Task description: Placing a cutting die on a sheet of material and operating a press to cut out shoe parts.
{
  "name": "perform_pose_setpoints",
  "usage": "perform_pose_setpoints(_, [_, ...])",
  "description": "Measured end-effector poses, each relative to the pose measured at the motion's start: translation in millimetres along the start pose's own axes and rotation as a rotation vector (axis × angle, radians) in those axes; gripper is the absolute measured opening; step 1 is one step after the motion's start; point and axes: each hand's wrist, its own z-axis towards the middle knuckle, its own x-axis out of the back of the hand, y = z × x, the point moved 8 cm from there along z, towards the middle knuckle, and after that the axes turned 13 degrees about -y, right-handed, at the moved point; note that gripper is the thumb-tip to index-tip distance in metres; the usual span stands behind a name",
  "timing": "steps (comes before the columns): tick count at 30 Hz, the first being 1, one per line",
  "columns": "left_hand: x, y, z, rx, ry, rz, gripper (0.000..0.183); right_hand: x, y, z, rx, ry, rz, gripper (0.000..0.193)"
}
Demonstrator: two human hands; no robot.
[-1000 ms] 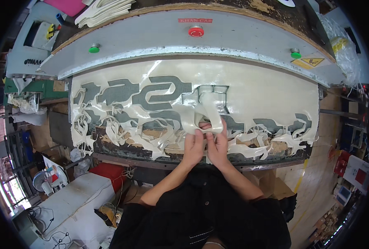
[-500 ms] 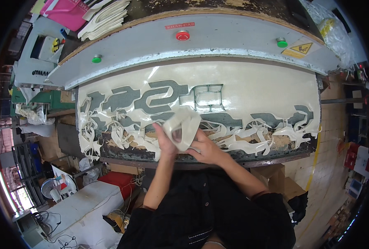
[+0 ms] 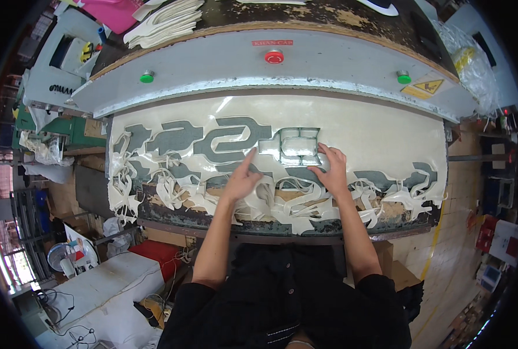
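Observation:
A thin metal cutting die, a frame with crossbars, lies on the glossy cream sheet. My right hand grips its right end, with the thumb at the near corner and the fingers along the side. My left hand is open, its index finger stretched to the die's narrow left end. Grey-green openings show where shapes are cut out of the sheet, left of the die. Below my hands lies a bunched cream strip among tangled offcuts.
A grey machine beam crosses behind the sheet, carrying a red stop button and green buttons. On the ledge above lies a stack of cut cream pieces. The worn bed edge runs before me.
The looped cream piece that both hands held is out of them, and cream strips lie bunched below. My hands have moved apart and forward to the die's two ends. The view has shifted slightly.

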Motion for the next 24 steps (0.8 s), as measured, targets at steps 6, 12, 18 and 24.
perform_pose_setpoints(6, [-20,7,0,0.082,0.014,-0.078,0.092,-4,6,0,0.054,-0.014,-0.095,0.064])
perform_pose_setpoints(12, [-23,0,3,0.049,-0.054,-0.105,0.097,-12,5,-1,0.12,-0.025,-0.202,0.06])
perform_pose_setpoints(18, [-21,12,-6,0.058,-0.072,-0.14,0.102,-15,1,-3,0.14,-0.051,-0.208,0.063])
perform_pose_setpoints(24, [-20,13,2,0.02,-0.095,-0.148,0.102,-16,4,-1,0.135,-0.09,-0.214,0.066])
